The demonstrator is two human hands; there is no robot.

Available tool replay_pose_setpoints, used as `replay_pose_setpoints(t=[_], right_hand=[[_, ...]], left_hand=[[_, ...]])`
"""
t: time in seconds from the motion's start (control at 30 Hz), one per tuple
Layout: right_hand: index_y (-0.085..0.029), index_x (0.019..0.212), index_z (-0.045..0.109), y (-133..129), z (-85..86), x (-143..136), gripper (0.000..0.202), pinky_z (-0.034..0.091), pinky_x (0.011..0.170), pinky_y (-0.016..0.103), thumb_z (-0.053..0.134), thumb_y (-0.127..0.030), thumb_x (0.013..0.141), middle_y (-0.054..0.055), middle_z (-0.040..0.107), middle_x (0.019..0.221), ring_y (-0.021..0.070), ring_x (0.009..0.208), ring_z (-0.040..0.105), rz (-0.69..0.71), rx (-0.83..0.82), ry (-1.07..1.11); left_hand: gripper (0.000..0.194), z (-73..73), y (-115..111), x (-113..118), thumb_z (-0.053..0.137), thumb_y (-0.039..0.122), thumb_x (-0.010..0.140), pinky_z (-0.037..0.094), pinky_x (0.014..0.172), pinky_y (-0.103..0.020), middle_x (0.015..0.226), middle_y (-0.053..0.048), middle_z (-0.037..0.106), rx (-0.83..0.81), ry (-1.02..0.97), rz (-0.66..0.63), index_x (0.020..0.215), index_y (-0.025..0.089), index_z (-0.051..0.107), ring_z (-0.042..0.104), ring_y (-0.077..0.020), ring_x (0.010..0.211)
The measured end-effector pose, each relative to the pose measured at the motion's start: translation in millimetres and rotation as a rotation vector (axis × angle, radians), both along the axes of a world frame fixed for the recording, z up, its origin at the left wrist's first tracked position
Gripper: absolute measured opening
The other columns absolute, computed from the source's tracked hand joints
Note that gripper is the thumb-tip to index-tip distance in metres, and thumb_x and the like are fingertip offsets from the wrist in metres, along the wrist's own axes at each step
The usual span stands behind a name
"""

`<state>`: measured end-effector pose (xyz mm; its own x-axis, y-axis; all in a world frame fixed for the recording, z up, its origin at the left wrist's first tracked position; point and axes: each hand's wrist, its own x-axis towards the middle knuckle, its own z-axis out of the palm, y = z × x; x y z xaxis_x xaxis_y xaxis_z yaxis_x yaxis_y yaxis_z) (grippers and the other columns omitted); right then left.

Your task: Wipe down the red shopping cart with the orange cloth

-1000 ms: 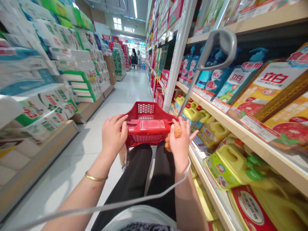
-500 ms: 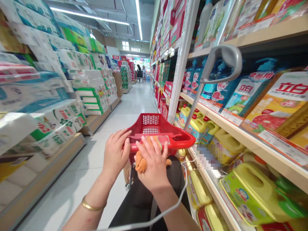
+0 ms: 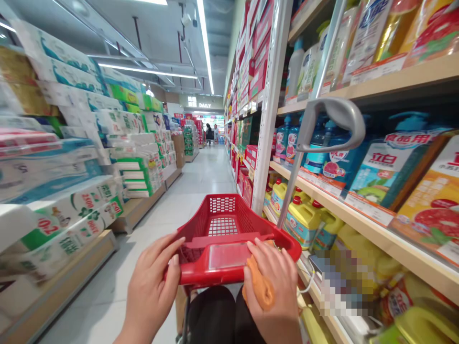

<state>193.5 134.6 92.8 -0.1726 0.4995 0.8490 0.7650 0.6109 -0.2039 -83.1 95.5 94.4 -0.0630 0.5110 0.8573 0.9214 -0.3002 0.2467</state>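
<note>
A red shopping cart [image 3: 222,274] stands in front of me, its basket open toward the aisle. My left hand [image 3: 154,282] is closed on the left end of the cart's red handle. My right hand [image 3: 274,286] presses an orange cloth [image 3: 260,286] against the handle's right part, its fingers bent over the rim and the cloth bunched under the thumb. Between the hands the clear panel [image 3: 228,256] on the handle is uncovered. A grey loop handle [image 3: 332,125] on a metal pole rises at the cart's right side.
Stacked tissue packs [image 3: 71,205] on low platforms line the left side. Close on the right, shelves [image 3: 366,210] hold detergent bottles [image 3: 373,167] and yellow jugs [image 3: 301,217]. A tiled aisle runs ahead; people [image 3: 209,134] are far off.
My right hand and the orange cloth have moved right along the handle, uncovering the clear panel. The cart sits lower in view. My left hand has stayed at the handle's left end.
</note>
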Motion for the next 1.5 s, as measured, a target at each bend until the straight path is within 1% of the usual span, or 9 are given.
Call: replay_pose_setpoints(t=[0.17,0.33,0.43,0.57,0.77,0.93,1.1,1.33,1.5], right_hand=[[-0.026,0.14,0.062,22,-2.9,-10,0.038,0.026,0.123,0.048,0.057,-0.029,0.102,0.007,0.073,0.135,0.0267,0.125,0.065,-0.005,0.011,-0.006],[-0.026,0.134,0.066,44,-4.8,-25,0.033,0.028,0.121,0.05,0.058,-0.031,0.102,0.007,0.074,0.133,0.0266,0.124,0.065,-0.008,0.012,0.054],[-0.026,0.133,0.067,53,-7.8,-28,0.033,0.028,0.121,0.05,0.059,-0.031,0.101,0.007,0.074,0.131,0.0265,0.123,0.066,0.004,0.02,0.086],[-0.026,0.131,0.067,70,-7.2,-26,0.032,0.027,0.12,0.049,0.059,-0.031,0.1,0.006,0.075,0.129,0.0255,0.121,0.066,0.035,0.027,0.097],[-0.026,0.12,0.072,110,1.3,-23,0.025,0.03,0.118,0.045,0.056,-0.03,0.101,0.004,0.077,0.12,0.0227,0.115,0.067,0.12,-0.042,0.163],[-0.025,0.12,0.073,140,0.1,-49,0.024,0.028,0.119,0.045,0.058,-0.03,0.101,0.004,0.076,0.12,0.0227,0.117,0.065,0.141,-0.077,0.202],[-0.024,0.121,0.073,168,-1.5,-69,0.025,0.028,0.12,0.045,0.059,-0.03,0.101,0.005,0.076,0.12,0.0229,0.117,0.064,0.121,-0.07,0.199],[-0.024,0.107,0.076,209,-2.9,-63,0.02,0.031,0.114,0.044,0.057,-0.029,0.101,0.004,0.078,0.105,0.0237,0.107,0.066,0.05,-0.017,0.284],[-0.022,0.085,0.072,234,11.7,-63,0.026,0.038,0.097,0.039,0.057,-0.034,0.102,0.005,0.075,0.087,0.0239,0.09,0.064,-0.088,-0.096,0.224]], left_hand=[[0.031,-4.7,21,-7,0.052,0.028,0.104,0.049,0.108,-0.046,0.139,-0.008,0.07,-0.005,-0.019,0.016,0.129,0.027,0.07,0.065,-0.0273,0.125],[0.03,-8.2,50,-13,0.05,0.027,0.105,0.05,0.105,-0.044,0.131,-0.009,0.073,-0.002,-0.056,0.026,0.123,0.023,0.073,0.066,-0.0266,0.118],[0.031,-7.7,60,-16,0.049,0.027,0.104,0.05,0.103,-0.043,0.126,-0.01,0.074,0.0,-0.072,0.022,0.122,0.022,0.073,0.067,-0.026,0.114],[0.03,-4.3,65,-10,0.048,0.027,0.103,0.051,0.099,-0.043,0.117,-0.01,0.074,-0.002,-0.075,0.032,0.118,0.021,0.073,0.067,-0.0262,0.107],[0.03,-4.6,83,2,0.048,0.027,0.102,0.05,0.095,-0.045,0.113,-0.01,0.075,0.001,-0.049,0.073,0.116,0.021,0.074,0.067,-0.0276,0.101],[0.038,-3.1,119,-24,0.042,0.024,0.101,0.05,0.099,-0.047,0.117,-0.013,0.074,-0.051,-0.096,0.1,0.122,0.017,0.072,0.067,-0.0294,0.107],[0.043,-1.8,160,-46,0.04,0.021,0.096,0.051,0.102,-0.046,0.122,-0.011,0.076,-0.091,-0.163,0.048,0.122,0.017,0.074,0.068,-0.0292,0.114],[0.043,-15.4,205,-33,0.043,0.019,0.096,0.046,0.112,-0.051,0.133,-0.01,0.072,0.046,-0.181,0.021,0.123,0.022,0.076,0.063,-0.0303,0.124],[0.041,-15.4,228,-33,0.041,0.022,0.099,0.046,0.112,-0.051,0.132,-0.012,0.071,0.048,-0.204,0.004,0.122,0.021,0.075,0.061,-0.0306,0.126]])
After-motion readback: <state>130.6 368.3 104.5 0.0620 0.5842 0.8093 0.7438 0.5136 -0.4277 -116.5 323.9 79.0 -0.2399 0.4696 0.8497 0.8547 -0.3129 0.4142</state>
